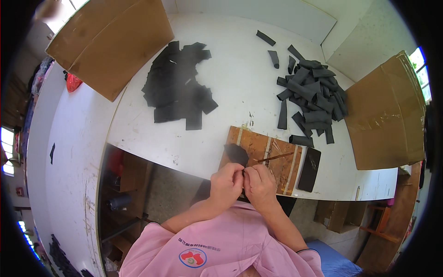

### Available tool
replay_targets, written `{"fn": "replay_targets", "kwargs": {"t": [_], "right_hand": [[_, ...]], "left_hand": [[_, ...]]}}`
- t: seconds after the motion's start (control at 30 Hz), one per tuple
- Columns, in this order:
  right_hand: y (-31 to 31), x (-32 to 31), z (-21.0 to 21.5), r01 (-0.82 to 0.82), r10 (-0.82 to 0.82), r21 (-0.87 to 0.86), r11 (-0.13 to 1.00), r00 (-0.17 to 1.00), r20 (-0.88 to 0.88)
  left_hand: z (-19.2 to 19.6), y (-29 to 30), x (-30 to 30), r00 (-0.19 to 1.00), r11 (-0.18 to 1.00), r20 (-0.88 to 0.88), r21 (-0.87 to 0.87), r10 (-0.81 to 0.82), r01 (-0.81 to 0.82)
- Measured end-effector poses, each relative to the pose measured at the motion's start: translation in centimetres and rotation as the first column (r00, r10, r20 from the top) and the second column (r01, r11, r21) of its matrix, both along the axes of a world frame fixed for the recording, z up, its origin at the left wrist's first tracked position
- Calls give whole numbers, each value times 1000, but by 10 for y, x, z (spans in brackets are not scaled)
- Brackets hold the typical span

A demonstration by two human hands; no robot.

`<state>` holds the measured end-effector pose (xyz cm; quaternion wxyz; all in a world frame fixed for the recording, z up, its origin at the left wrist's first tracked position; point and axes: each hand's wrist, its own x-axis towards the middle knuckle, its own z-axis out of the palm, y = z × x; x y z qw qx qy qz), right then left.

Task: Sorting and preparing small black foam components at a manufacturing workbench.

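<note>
1. Two bare hands were held together at the near edge of a white table (221, 83), above a brown wooden board (277, 161).
2. A small black fabric piece (236, 153) was pinched between them: the left hand (226, 182) was closed on its lower edge, and the fingers of the right hand (260, 181) were curled against the same spot, so that the piece stood up just past the knuckles, over the board's left end.
3. A thin brown stick (273, 158) was seen lying on the board, with a dark phone (309, 169) just beside the board's right edge.
4. A heap of flat black pieces (177, 85) was spread farther back on the table, and a heap of rolled black tubes (310, 90) lay to the right of it.
5. Cardboard sheets were propped at the far left (108, 44) and at the right (385, 115) of the table.
</note>
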<state>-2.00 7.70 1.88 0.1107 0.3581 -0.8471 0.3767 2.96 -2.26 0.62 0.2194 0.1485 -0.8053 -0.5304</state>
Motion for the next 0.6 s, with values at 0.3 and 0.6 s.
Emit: {"fn": "replay_targets", "kwargs": {"t": [0.3, 0.6], "right_hand": [[6, -7, -2, 216, -117, -203, 955, 904, 412], [10, 2, 8, 632, 724, -555, 541, -14, 690]], "left_hand": [[18, -27, -17, 954, 328, -80, 928, -290, 178], [28, -7, -16, 982, 576, 81, 817, -172, 34]]}}
